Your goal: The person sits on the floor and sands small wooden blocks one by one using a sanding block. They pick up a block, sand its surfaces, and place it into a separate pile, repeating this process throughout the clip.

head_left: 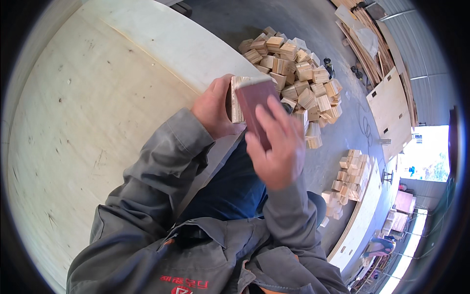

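My left hand (211,106) is closed around a plywood block (237,105), its layered edge turned up between thumb and fingers. Against the block's right side lies a flat reddish-brown sanding block (253,100) with a pale end, tilted and covering part of the wood. My right hand (278,149) grips this sanding block, thumb on its near side and fingers across its face; the hand is slightly blurred. Both hands are above my right leg, beside the edge of a pale wooden board.
The large pale board (98,112) fills the left side. A heap of plywood blocks (293,63) lies on the grey floor ahead to the right. Stacked blocks (353,174) stand farther right by a long board (360,220). Sheets and planks (391,108) lean along the wall.
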